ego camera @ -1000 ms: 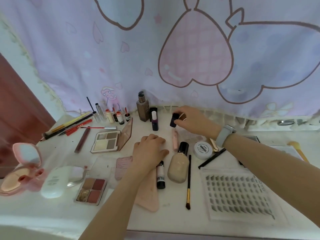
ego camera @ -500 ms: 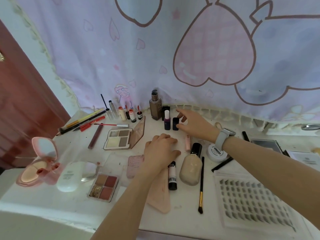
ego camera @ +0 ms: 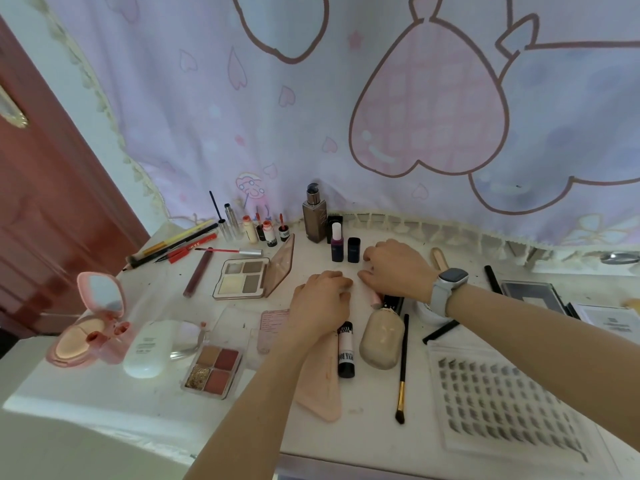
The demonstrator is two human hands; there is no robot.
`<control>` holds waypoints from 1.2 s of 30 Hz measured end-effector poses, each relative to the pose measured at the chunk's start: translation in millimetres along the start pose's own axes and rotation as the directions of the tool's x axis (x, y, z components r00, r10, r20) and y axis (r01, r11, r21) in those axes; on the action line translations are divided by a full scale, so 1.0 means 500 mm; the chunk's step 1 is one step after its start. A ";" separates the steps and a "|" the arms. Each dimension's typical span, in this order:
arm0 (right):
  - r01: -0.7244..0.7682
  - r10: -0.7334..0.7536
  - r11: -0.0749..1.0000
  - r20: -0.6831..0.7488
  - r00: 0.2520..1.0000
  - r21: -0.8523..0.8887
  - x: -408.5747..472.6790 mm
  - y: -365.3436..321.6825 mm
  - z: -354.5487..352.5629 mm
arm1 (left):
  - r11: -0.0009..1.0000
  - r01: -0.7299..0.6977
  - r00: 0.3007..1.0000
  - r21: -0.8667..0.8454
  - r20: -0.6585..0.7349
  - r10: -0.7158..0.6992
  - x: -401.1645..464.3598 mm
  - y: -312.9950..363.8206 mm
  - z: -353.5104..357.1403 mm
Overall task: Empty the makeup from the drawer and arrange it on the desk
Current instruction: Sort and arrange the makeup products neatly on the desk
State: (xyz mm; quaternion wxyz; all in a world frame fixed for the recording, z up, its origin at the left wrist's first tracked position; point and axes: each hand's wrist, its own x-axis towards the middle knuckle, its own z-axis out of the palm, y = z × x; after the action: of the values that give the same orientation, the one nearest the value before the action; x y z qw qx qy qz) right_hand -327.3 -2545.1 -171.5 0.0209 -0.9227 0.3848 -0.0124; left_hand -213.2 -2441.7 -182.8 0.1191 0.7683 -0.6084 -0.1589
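Hands (ego camera: pixel 320 299) mid-desk (ego camera: pixel 363 427); front bare

I can read little here. The black-and-white lip tube (ego camera: pixel 346 351) lying near the middle of the desk carries black letters along its white band, starting "PINK" and then something like "BOO", the rest unclear. The red pencil (ego camera: pixel 188 250) at the far left bears pale capitals I cannot make out. Print on the white oval case (ego camera: pixel 149 348), the tall brown pump bottle (ego camera: pixel 314 220) and the small pink card (ego camera: pixel 272 323) is too small to read.
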 end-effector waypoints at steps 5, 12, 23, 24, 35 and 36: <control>-0.060 0.057 0.996 0.033 0.998 0.070 0.003 -0.010 -0.009 | 0.997 0.033 0.999 -0.064 -0.035 -0.035 -0.006 0.002 -0.008; -0.139 0.141 0.944 0.017 0.990 0.299 -0.006 -0.004 -0.021 | 0.987 0.046 0.996 -0.155 -0.065 -0.056 -0.009 0.004 -0.007; -0.065 0.248 0.328 -0.019 0.969 0.943 -0.062 0.002 -0.084 | 0.808 -0.214 0.946 -0.549 -0.323 0.031 -0.052 0.035 -0.024; -0.059 0.228 0.294 -0.010 0.974 0.954 -0.068 -0.004 -0.083 | 0.818 -0.222 0.935 -0.531 -0.355 0.023 -0.053 0.038 -0.025; 0.006 0.094 0.332 -0.039 0.995 0.943 -0.085 -0.021 -0.066 | 0.954 -0.231 0.904 -0.193 -0.406 0.136 -0.062 0.039 -0.012; 0.009 0.090 0.342 -0.043 0.995 0.940 -0.085 -0.020 -0.065 | 0.954 -0.229 0.905 -0.193 -0.402 0.136 -0.062 0.038 -0.012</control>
State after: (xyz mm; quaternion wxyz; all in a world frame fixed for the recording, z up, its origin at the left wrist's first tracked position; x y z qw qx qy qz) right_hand -351.3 -2508.5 -139.0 0.5295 -0.7327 0.3313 -0.2702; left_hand -234.1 -2416.1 -166.9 0.3410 0.7039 -0.6197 -0.0644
